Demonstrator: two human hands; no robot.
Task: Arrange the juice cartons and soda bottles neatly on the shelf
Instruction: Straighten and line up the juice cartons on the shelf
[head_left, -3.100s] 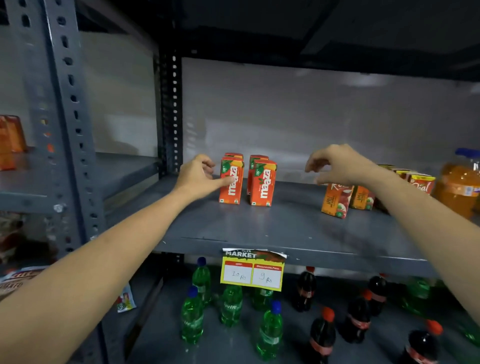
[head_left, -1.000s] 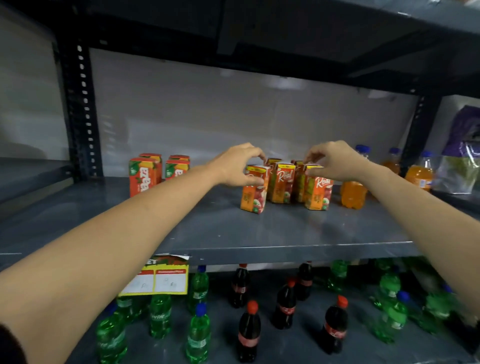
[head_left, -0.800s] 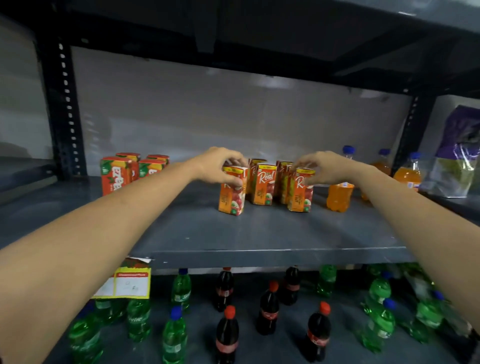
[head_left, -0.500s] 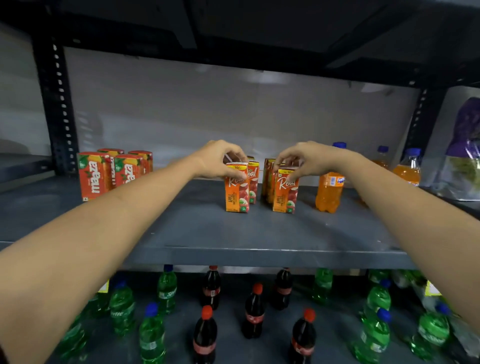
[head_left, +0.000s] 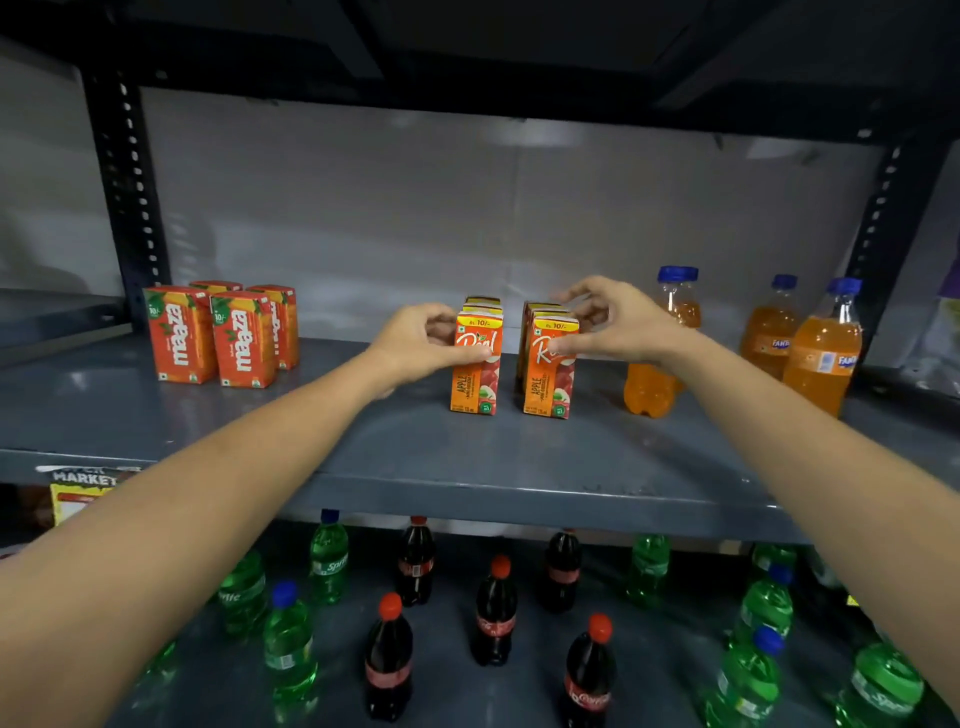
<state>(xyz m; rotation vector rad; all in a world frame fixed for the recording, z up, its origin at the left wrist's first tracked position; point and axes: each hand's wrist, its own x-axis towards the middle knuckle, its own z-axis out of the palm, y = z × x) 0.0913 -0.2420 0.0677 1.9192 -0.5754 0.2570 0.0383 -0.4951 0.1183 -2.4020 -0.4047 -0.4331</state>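
- Left hand (head_left: 421, 340) is curled round the left row of Real apple cartons (head_left: 477, 364), thumb on the front one.
- Right hand (head_left: 615, 325) grips the right row of cartons (head_left: 549, 371) just beside it.
- Both rows stand upright mid-shelf (head_left: 467, 467), a narrow gap between them.
- Maaza cartons (head_left: 223, 335) sit well left of the Real ones, orange soda bottles (head_left: 821, 348) to the right.

At frame centre, two short rows of upright orange apple juice cartons (head_left: 476, 364) stand side by side on the grey shelf (head_left: 467, 457), slightly apart. Four upright Maaza cartons (head_left: 223, 332) cluster at left. Three orange soda bottles (head_left: 823, 348) stand at right. Green bottles (head_left: 288, 649) and dark cola bottles (head_left: 496, 613) stand scattered across the bottom.
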